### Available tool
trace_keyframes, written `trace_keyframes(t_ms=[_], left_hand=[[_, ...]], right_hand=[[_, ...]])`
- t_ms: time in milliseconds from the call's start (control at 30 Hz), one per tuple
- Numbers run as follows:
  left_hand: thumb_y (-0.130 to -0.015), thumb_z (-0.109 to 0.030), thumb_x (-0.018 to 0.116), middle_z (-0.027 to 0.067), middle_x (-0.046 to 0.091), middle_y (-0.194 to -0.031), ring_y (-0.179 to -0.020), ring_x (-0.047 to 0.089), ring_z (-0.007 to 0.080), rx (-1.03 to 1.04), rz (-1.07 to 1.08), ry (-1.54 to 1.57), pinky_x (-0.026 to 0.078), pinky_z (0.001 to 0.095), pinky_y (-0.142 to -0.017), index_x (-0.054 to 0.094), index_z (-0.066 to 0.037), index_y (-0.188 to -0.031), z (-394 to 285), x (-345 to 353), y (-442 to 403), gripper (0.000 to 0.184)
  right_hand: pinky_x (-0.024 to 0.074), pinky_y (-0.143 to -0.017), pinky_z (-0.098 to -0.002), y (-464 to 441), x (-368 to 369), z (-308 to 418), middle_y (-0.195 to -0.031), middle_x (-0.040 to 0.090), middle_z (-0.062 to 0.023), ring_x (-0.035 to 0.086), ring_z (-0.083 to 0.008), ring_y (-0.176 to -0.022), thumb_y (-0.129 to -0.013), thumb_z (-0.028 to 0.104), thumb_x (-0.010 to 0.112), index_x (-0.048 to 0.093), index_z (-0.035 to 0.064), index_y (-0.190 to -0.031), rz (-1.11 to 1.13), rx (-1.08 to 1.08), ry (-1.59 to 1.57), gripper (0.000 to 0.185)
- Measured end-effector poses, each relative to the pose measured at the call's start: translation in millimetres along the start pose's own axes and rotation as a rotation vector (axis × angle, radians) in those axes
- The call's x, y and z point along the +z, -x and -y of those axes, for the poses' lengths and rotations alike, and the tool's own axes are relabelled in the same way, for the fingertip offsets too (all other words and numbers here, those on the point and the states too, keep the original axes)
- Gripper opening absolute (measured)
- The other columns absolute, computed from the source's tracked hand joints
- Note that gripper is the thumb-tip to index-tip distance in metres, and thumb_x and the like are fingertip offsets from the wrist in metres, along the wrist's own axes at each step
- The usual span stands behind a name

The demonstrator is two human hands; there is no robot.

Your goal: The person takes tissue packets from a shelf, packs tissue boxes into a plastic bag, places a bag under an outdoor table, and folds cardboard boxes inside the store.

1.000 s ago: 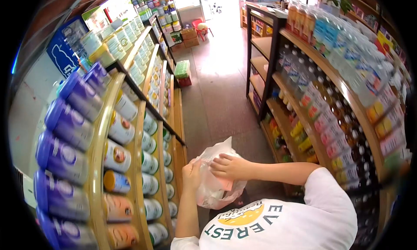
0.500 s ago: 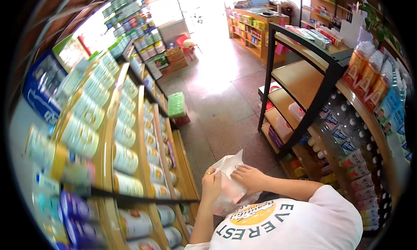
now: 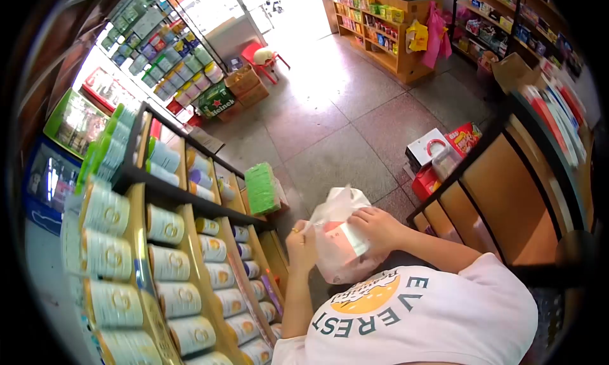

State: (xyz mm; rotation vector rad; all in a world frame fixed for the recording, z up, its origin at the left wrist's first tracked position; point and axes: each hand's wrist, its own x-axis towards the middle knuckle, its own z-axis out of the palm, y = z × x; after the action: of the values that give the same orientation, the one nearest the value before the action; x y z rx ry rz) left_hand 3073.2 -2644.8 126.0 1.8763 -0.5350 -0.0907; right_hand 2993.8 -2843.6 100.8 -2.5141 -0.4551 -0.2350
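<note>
A thin, translucent white plastic bag hangs in front of my chest, with a pink and white box showing inside and at its mouth. My left hand is closed on the bag's left edge, a ring on one finger. My right hand is closed over the upper right side of the bag, its fingertips at the box's top edge. The fingers' exact hold there is partly hidden.
Shelves of white cans run along my left. A black-framed shelf unit stands close on the right. A green package sits at the left shelf's end. Ahead are the tiled floor, a red chair and a wooden counter.
I have moved forward along the aisle, and the shelves have shifted back past me. The bag now hangs lower and fuller around the box, and my left hand has moved slightly away from the box.
</note>
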Motion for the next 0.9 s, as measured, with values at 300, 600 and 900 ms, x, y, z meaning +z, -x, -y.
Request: trace_keyframes(t_ms=[300,600,900], left_hand=[[-0.083,-0.007,0.045,0.0062,0.046,-0.063,-0.055,0.043,0.0123,0.172,0.015,-0.130,0.034,0.0268,-0.050,0.051,0.003,-0.069,73.3,-4.9,-286.1,0.019],[-0.081,-0.006,0.052,0.0075,0.051,-0.062,-0.053,0.048,0.0137,0.301,0.239,-0.027,0.036,0.0262,-0.048,0.051,0.006,-0.064,102.2,18.8,-575.9,0.021],[-0.076,-0.003,0.059,0.0071,0.054,-0.062,-0.051,0.048,0.0125,0.291,0.213,-0.068,0.036,0.0245,-0.046,0.056,0.005,-0.064,148.9,86.9,-847.8,0.014]], right_hand=[[0.0358,-0.087,-0.0403,-245.6,-30.3,-166.7,-0.098,0.052,-0.0130,0.052,-0.0274,-0.096,-0.047,0.039,0.073,0.047,0.0026,-0.101,0.092,-0.069,0.049,0.070],[0.0356,-0.089,-0.0394,-419.1,-85.0,-335.1,-0.103,0.054,-0.0120,0.050,-0.0278,-0.102,-0.048,0.036,0.077,0.046,0.0035,-0.107,-0.030,0.103,-0.031,0.074],[0.0399,-0.081,-0.0379,-585.3,-148.2,-566.3,-0.094,0.052,-0.0129,0.053,-0.0268,-0.089,-0.047,0.033,0.075,0.046,0.0026,-0.116,-0.019,0.038,0.038,0.080]])
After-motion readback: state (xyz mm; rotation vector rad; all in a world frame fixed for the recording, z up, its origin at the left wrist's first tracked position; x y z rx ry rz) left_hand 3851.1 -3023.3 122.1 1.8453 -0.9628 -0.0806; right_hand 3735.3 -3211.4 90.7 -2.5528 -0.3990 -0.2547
